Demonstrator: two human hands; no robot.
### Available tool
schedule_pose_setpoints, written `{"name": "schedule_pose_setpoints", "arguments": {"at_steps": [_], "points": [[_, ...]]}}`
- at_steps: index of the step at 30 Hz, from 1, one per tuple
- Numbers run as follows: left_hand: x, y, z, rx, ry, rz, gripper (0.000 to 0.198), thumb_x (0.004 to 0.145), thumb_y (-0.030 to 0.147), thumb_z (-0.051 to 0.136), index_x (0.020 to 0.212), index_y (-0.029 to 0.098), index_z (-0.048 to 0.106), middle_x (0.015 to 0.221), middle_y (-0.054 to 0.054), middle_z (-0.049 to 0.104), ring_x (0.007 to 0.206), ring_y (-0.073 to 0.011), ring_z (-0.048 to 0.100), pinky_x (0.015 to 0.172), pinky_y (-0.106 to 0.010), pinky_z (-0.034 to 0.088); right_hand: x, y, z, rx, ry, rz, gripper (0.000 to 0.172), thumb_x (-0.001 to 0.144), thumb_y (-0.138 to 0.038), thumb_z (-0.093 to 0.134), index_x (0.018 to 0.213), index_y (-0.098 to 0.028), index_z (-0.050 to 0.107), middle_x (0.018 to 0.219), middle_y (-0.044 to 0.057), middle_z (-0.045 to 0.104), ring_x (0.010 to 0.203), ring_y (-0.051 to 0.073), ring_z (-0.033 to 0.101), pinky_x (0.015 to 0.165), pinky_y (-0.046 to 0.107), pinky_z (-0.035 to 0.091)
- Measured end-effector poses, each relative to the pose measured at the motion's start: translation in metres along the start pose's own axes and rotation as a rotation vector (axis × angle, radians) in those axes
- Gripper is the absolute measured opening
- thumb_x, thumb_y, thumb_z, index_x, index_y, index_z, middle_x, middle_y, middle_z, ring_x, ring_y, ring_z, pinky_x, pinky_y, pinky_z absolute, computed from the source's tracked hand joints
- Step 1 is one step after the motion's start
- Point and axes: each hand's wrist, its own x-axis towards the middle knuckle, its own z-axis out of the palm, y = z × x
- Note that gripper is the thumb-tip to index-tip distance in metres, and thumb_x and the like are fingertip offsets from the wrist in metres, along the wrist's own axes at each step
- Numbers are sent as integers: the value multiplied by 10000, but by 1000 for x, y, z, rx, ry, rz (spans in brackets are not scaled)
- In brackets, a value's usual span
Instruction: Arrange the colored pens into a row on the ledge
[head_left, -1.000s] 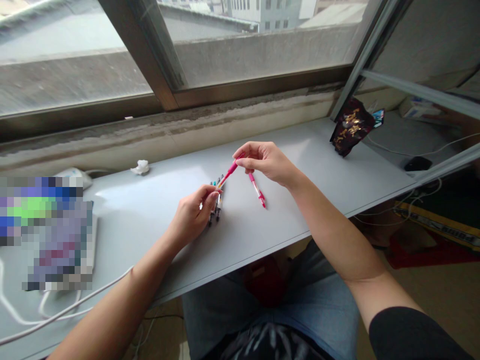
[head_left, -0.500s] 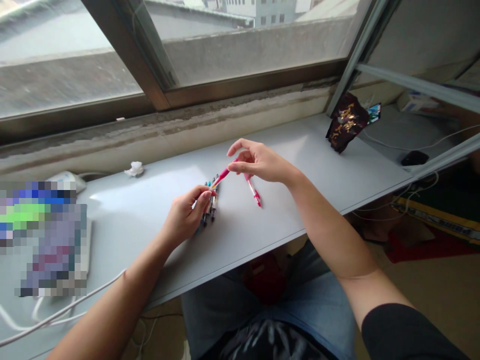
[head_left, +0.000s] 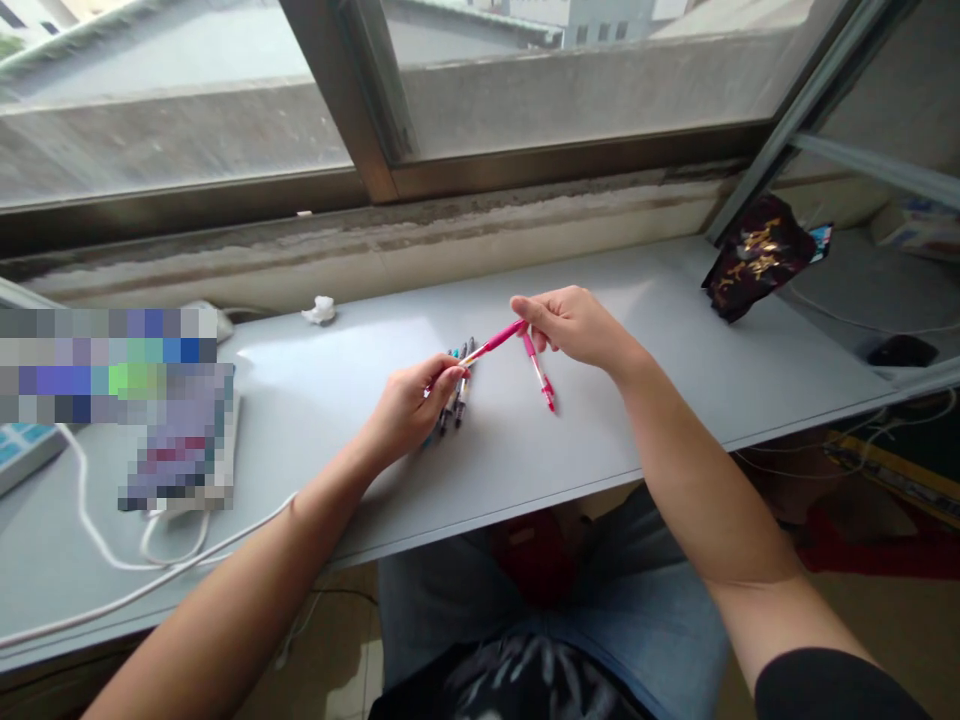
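Note:
A pink pen (head_left: pixel 500 339) with a clear barrel slants up from left to right between my hands, above the table. My left hand (head_left: pixel 420 398) is closed round its lower, clear end. With thumb and fingers together, my right hand (head_left: pixel 574 322) grips its upper pink end; the very tip is hidden in the fingers. A second pink pen (head_left: pixel 541 372) lies on the table just below my right hand. Several dark and teal pens (head_left: pixel 460 405) lie side by side beside my left hand, which partly covers them.
The grey table (head_left: pixel 600 425) runs along the window wall. A crumpled white tissue (head_left: pixel 321 310) lies near the back. At the right stands a dark packet (head_left: pixel 757 258) with gold lettering. A white cable (head_left: pixel 97 600) and blurred items are at the left.
My right hand has closed from a loose, open-fingered pose onto the upper end of the pink pen. The camera view has shifted left, so everything sits farther right.

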Motion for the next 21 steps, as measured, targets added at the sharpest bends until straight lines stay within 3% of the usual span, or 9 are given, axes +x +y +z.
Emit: {"name": "schedule_pose_setpoints", "arguments": {"at_steps": [2, 3, 7, 13, 15, 17, 19, 21], "points": [[0, -1, 0, 13, -3, 5, 428, 1083, 518, 442, 1011, 199, 718, 648, 29, 588, 565, -137, 502, 572, -238, 402, -1, -1, 0, 43, -64, -47, 471, 939, -637, 752, 900, -168, 732, 712, 23, 690, 630, 131, 586, 590, 272, 432], [0, -1, 0, 21, -7, 11, 432, 1086, 514, 439, 1006, 198, 722, 644, 29, 594, 560, -136, 503, 573, -237, 405, -1, -2, 0, 36, -97, -62, 446, 943, -613, 757, 904, -169, 726, 713, 18, 687, 628, 129, 579, 589, 272, 427], [-1, -3, 0, 74, 18, 51, 395, 1081, 496, 485, 1011, 203, 739, 695, 11, 669, 593, -146, 541, 613, -252, 431, -1, -7, 2, -95, -106, -59, 553, 1045, -559, 619, 639, -187, 575, 537, -26, 522, 520, 97, 437, 546, 278, 328], [-3, -6, -2, 196, 126, 179, 327, 1068, 459, 577, 994, 206, 770, 839, -56, 771, 696, -187, 618, 814, -349, 487, 0, -8, 9, 51, -131, 71, 599, 1035, -522, 638, 554, -213, 459, 474, -74, 352, 454, 69, 269, 479, 289, 201], [-5, -4, -1, 250, 174, 254, 297, 1086, 424, 587, 1034, 197, 771, 845, -53, 772, 693, -177, 630, 814, -348, 500, 1, -8, 12, 116, -92, 109, 587, 1018, -473, 664, 534, -209, 461, 458, -77, 353, 439, 61, 260, 465, 282, 183], [-7, 1, 1, 241, 200, 327, 267, 1094, 386, 608, 1203, 188, 749, 844, -35, 758, 698, -162, 639, 790, -322, 523, 3, -7, 14, 164, 4, 133, 544, 1001, -398, 679, 528, -198, 501, 441, -69, 396, 426, 57, 303, 460, 263, 213], [-8, 6, 3, 161, 128, 424, 348, 1080, 356, 659, 1387, 193, 675, 883, -26, 752, 730, -155, 656, 787, -301, 552, 6, -7, 16, 180, 117, 155, 481, 981, -352, 694, 550, -182, 564, 432, -56, 456, 421, 59, 370, 466, 241, 276], [-9, 10, 6, 92, -16, 539, 387, 1064, 326, 695, 1430, 208, 646, 930, -37, 753, 790, -164, 680, 795, -300, 572, 7, -6, 18, 176, 168, 183, 416, 960, -348, 716, 598, -164, 626, 452, -36, 532, 434, 65, 437, 486, 224, 344]]}}
